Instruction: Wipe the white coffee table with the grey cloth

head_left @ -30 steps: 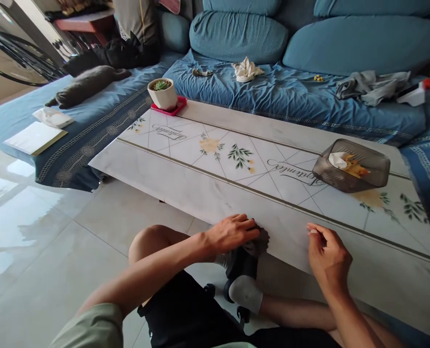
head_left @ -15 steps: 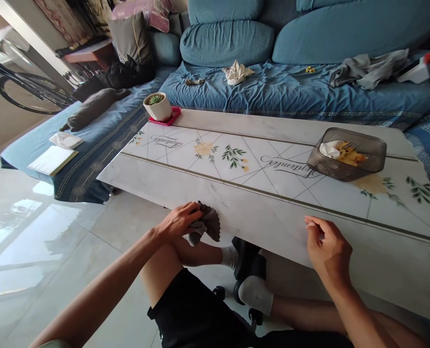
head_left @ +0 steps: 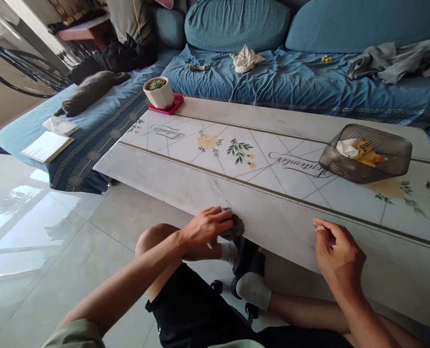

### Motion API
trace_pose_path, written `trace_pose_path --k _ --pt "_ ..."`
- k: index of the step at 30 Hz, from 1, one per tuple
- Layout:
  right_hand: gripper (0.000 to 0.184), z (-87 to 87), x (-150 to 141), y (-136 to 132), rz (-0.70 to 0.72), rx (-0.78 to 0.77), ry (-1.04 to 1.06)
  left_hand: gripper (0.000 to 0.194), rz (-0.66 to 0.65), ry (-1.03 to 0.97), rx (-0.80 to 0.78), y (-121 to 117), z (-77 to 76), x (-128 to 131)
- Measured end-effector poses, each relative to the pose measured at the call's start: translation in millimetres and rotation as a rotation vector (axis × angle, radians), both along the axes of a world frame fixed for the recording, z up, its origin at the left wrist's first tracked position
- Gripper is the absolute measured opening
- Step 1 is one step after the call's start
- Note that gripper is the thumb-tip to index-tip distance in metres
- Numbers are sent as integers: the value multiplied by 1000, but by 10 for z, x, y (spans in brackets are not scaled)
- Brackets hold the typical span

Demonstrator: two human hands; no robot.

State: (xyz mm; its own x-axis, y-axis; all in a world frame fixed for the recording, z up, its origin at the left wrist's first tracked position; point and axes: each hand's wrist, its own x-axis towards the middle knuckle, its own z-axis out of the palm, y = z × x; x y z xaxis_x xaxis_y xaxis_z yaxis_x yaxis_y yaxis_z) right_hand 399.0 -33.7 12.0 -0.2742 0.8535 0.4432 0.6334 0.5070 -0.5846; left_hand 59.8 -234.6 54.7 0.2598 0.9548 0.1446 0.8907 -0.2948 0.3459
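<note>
My left hand point(head_left: 208, 225) is closed on a dark grey cleaning cloth point(head_left: 234, 228) at the near edge of the white marble-patterned table point(head_left: 193, 191). Part of the cloth lies on the tabletop and part hangs over the edge; my fingers cover some of it. Farther right along the same edge, my right hand point(head_left: 340, 253) rests loosely curled, thumb against the fingers, with nothing visible in it. The table carries a printed runner pattern with flowers and lettering.
A translucent brown bin point(head_left: 367, 166) with peels and tissue stands on the table's right. A potted succulent point(head_left: 160, 94) sits on a red saucer point(head_left: 179, 101) at the far left corner. Behind is a blue sofa point(head_left: 207, 87) with a grey cat point(head_left: 92, 92), tissues point(head_left: 61, 126) and a notebook point(head_left: 47, 146).
My left hand has moved right along the table edge with the cloth, which is now bunched more under the fingers. The view has shifted slightly; my right hand stays curled at the edge.
</note>
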Motion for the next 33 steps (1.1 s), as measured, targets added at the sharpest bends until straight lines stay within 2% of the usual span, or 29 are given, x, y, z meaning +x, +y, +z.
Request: trace_pose_path --k 4,6,8,13,16,18,23,25,26,28,33 --pt "30 -1 -15 -10 6 29 15 23 100 90 41 -232 101 -513" --pt "29 -3 -42 -16 12 51 16 24 92 143 78 -250 101 -552" --pt "30 -6 -64 -18 20 69 3 26 63 177 122 -184 57 -385" --pt "31 -30 -58 4 38 128 -46 25 -57 213 249 211 -102 388" --pt "32 -31 -28 26 55 152 -71 25 -106 210 320 328 -111 518" --pt "33 -24 -9 28 63 151 -81 26 -97 186 302 234 -84 350" --pt "30 -21 -13 3 51 131 -59 25 81 200 192 -233 5 -453" --pt "30 -27 -33 2 47 131 -50 27 89 238 207 -285 18 -581" --pt "30 -31 -43 3 51 134 -49 28 75 249 226 -265 7 -549" --pt "30 -38 -57 5 61 147 -52 29 36 243 271 -137 -57 -289" --pt "33 -34 -58 10 71 170 -79 26 -163 127 356 528 -283 925"
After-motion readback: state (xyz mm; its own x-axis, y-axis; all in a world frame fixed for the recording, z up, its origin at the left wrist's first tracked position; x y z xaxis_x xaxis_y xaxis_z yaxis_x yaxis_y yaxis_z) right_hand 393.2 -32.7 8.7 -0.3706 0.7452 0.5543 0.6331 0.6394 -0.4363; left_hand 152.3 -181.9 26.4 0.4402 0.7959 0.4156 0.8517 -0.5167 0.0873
